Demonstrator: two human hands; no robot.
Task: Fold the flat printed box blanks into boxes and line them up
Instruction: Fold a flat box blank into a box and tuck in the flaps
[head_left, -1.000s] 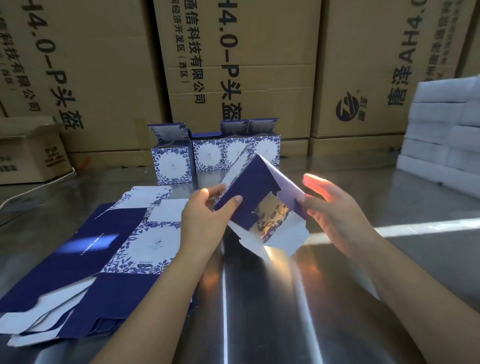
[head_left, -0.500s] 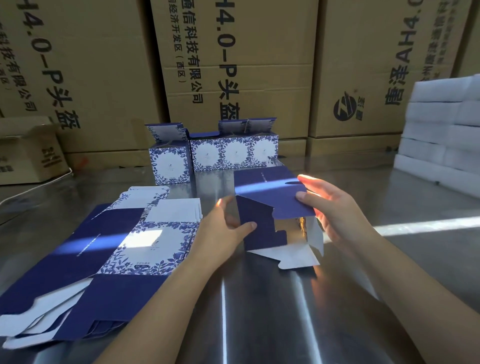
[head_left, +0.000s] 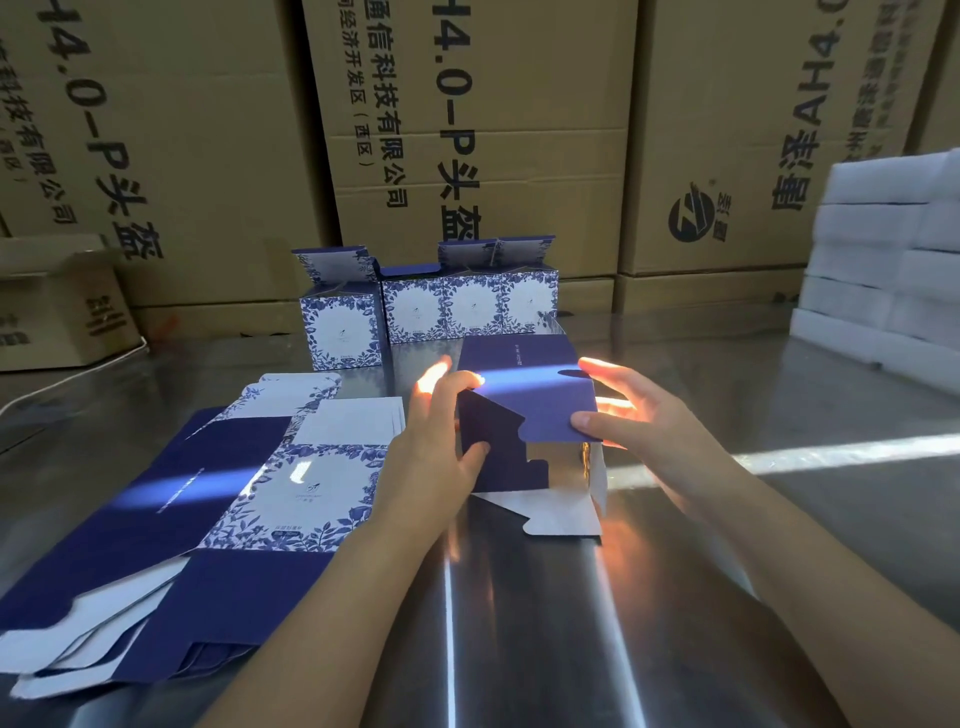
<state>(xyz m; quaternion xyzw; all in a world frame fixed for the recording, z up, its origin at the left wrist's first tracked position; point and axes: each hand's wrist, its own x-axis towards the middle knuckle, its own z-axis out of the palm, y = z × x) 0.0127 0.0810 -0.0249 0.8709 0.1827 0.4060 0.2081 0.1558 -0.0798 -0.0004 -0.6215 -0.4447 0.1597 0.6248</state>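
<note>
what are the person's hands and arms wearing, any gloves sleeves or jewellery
Nothing that shows. The left hand and right hand are bare, with no gloves, rings or watch, and both forearms are uncovered to the frame's bottom edge, so no sleeve is in view. Nails are short and unpainted. Sunlight glows on the fingertips.

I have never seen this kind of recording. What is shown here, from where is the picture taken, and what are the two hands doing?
There is no machine here. A person wears a camera on the head, so the picture looks forward and down at their own arms.

The left hand and the right hand hold a half-folded blue box between them, resting on a shiny metal table. Its end facing the camera is open, and a white flap lies flat on the table.

To the left lies a pile of flat box blanks, blue with a white flower pattern. Further back stand four finished boxes, side by side with their lids up. Behind them are big brown cartons, and at the right a stack of white foam blocks.
</note>
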